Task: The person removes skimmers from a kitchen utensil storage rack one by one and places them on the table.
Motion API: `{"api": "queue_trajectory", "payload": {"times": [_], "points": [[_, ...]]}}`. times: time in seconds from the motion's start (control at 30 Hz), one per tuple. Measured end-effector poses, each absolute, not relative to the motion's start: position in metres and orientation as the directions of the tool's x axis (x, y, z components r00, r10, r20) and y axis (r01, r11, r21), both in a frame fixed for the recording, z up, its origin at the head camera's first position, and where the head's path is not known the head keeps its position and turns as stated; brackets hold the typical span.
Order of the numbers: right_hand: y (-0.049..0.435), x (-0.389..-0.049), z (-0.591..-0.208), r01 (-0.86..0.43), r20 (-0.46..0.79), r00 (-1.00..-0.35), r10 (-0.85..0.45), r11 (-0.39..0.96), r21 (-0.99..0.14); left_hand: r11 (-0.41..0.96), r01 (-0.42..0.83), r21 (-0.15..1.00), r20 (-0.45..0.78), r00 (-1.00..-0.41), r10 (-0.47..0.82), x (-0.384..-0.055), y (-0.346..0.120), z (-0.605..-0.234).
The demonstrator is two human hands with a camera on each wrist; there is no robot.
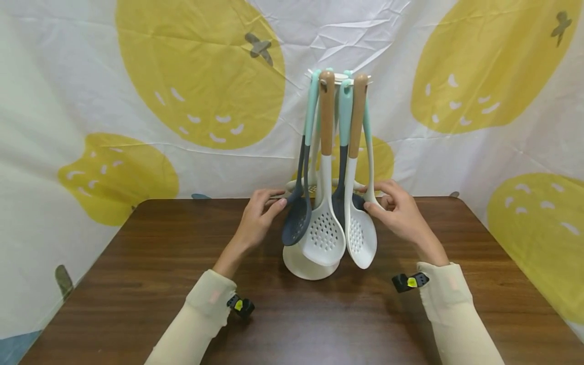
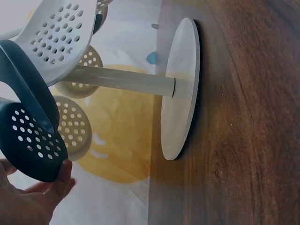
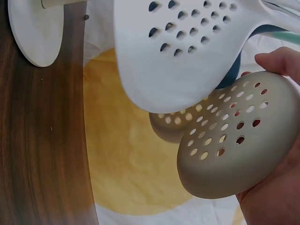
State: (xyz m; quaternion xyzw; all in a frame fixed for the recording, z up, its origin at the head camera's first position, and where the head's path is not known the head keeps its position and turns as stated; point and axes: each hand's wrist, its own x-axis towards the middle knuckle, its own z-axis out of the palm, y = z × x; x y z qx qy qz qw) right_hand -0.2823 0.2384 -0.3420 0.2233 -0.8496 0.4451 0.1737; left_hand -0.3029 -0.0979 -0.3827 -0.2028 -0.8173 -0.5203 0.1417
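Several slotted spoons hang by their handles from a white rack (image 1: pixel 303 271) with a round base. My left hand (image 1: pixel 255 218) is at the rack's left side, its thumb and fingers pinching the rim of a dark slotted spoon (image 2: pixel 30 140). On the right side, my right hand (image 1: pixel 401 213) holds the bowl of a beige slotted spoon (image 3: pixel 243 126), thumb at its edge and fingers behind, partly seen through the holes. Two white slotted spoons (image 1: pixel 325 235) with wooden handles hang between the hands at the front. Utensils in front hide most of the post.
The rack stands on a dark wooden table (image 1: pixel 150 284), near its back edge. Behind it hangs a white cloth (image 1: pixel 301 30) printed with yellow fruit. A small black wrist device (image 1: pixel 241 305) is strapped at the left cuff, another (image 1: pixel 410 282) at the right.
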Motion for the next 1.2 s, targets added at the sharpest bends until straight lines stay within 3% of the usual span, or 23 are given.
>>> {"api": "queue_trajectory", "payload": {"times": [0.33, 0.73, 1.2], "points": [[0.243, -0.281, -0.342, -0.515, 0.466, -0.856, -0.223, 0.450, -0.730, 0.415, 0.466, 0.781, 0.419, -0.884, 0.206, -0.298, -0.101, -0.379], [0.243, -0.283, -0.341, -0.598, 0.553, -0.799, -0.237, 0.408, -0.689, 0.404, 0.510, 0.760, 0.451, -0.860, 0.238, -0.300, -0.101, -0.382], [0.249, -0.275, -0.329, -0.530, 0.510, -0.842, -0.176, 0.450, -0.719, 0.412, 0.464, 0.784, 0.401, -0.886, 0.234, -0.296, -0.098, -0.379]]}}
